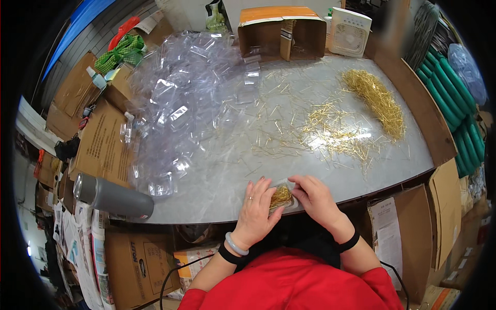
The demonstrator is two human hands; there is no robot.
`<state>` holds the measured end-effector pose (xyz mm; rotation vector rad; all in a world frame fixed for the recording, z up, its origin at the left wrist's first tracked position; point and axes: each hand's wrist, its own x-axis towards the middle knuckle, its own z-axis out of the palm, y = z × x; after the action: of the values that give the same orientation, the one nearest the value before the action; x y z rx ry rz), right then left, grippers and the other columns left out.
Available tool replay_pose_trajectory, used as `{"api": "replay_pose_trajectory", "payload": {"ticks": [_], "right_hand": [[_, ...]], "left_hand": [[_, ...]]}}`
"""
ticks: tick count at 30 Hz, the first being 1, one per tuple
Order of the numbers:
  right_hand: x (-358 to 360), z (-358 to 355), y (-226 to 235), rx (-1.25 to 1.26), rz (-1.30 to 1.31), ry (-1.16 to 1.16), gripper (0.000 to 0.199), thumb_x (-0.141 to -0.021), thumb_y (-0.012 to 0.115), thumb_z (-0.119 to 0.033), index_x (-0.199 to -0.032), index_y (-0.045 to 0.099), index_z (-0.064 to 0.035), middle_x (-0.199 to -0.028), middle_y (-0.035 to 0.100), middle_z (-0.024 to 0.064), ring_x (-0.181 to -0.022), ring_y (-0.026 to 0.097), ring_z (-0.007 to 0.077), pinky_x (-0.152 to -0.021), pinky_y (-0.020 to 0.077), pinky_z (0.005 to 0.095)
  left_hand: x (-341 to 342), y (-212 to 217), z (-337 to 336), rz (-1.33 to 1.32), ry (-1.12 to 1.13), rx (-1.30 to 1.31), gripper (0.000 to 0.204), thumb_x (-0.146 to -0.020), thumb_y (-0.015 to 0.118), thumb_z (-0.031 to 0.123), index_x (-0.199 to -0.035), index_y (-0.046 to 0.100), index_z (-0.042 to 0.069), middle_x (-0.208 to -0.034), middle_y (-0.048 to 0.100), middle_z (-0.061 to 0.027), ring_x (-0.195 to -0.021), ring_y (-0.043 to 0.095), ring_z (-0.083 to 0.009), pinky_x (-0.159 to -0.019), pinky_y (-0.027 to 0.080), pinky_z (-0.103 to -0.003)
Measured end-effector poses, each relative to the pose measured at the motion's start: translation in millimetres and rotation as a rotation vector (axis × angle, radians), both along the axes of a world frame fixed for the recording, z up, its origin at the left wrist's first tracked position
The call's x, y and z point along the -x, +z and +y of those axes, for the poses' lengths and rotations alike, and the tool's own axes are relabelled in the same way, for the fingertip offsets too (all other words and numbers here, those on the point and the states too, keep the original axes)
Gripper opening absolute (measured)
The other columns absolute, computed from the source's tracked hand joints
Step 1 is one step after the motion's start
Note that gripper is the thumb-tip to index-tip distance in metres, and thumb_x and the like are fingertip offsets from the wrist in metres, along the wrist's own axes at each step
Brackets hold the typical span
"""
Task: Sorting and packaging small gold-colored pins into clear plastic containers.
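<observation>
At the front edge of the table I have a small clear plastic box [293, 205] with a bundle of thin gold-coloured wire pins [280, 197] inside. My left hand [255, 211] is curved against the box's left side, its thumb along the near edge. From the right, my right hand [317, 200] holds the box's far right corner with bent fingers. Whether the lid is fully closed cannot be made out. Beyond my right hand lies a loose scatter of the same gold pins [330, 126], and farther back a dense long pile [376, 103].
A big heap of clear plastic boxes [181, 93] covers the table's left part. A grey tumbler [116, 197] lies at the front left. An orange-topped cardboard box [282, 31] and a white fan [350, 33] stand at the back. Cardboard [413, 111] borders the right edge.
</observation>
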<state>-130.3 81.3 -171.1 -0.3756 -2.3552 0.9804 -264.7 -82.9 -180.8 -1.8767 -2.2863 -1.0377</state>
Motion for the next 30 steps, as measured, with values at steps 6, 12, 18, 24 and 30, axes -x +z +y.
{"api": "replay_pose_trajectory", "payload": {"ticks": [6,12,18,24,30], "right_hand": [[0.0,1.2,11.7,0.282,-0.131,-0.040,0.022,-0.091,0.067,-0.007,-0.112,0.062,-0.0015,-0.091,0.069,0.0167,-0.085,0.067,0.0345,-0.076,0.0529,0.0419],[4.0,-1.4,18.6,0.508,-0.224,-0.009,0.020,-0.096,0.063,-0.009,-0.114,0.061,-0.0001,-0.089,0.069,0.0166,-0.079,0.068,0.0301,-0.072,0.0536,0.0386],[-2.0,-11.5,12.1,0.628,-0.109,-0.151,0.015,-0.101,0.055,-0.005,-0.112,0.063,0.0003,-0.091,0.068,0.0136,-0.073,0.066,0.0162,-0.062,0.0543,0.0315],[-5.0,-8.8,-12.8,0.262,-0.009,-0.120,0.017,-0.096,0.061,-0.003,-0.113,0.063,-0.0001,-0.089,0.067,0.0119,-0.075,0.066,0.0180,-0.067,0.0538,0.0321],[-8.3,-9.3,-2.5,0.527,0.009,-0.102,0.022,-0.092,0.064,-0.002,-0.114,0.062,-0.0005,-0.087,0.067,0.0103,-0.076,0.066,0.0188,-0.069,0.0520,0.0298]], "left_hand": [[4.0,-3.2,2.9,-0.052,-0.025,-0.015,0.055,-0.085,0.074,0.018,-0.132,0.049,0.002,-0.143,0.048,-0.0202,-0.138,0.044,-0.0410,-0.119,0.025,-0.058],[5.2,-4.6,3.9,-0.079,-0.043,-0.023,0.057,-0.084,0.074,0.018,-0.132,0.048,0.002,-0.141,0.050,-0.0197,-0.135,0.046,-0.0401,-0.119,0.027,-0.059],[5.1,-4.8,1.9,-0.082,-0.026,-0.037,0.054,-0.085,0.074,0.017,-0.131,0.049,0.002,-0.140,0.051,-0.0199,-0.132,0.048,-0.0399,-0.118,0.028,-0.059],[4.4,-2.8,3.2,-0.089,-0.024,-0.055,0.054,-0.084,0.073,0.018,-0.130,0.050,0.002,-0.138,0.052,-0.0196,-0.131,0.050,-0.0397,-0.118,0.029,-0.058],[4.6,-3.7,3.8,-0.081,-0.022,-0.050,0.054,-0.085,0.073,0.020,-0.130,0.049,0.002,-0.138,0.052,-0.0195,-0.129,0.051,-0.0387,-0.118,0.029,-0.058]]}}
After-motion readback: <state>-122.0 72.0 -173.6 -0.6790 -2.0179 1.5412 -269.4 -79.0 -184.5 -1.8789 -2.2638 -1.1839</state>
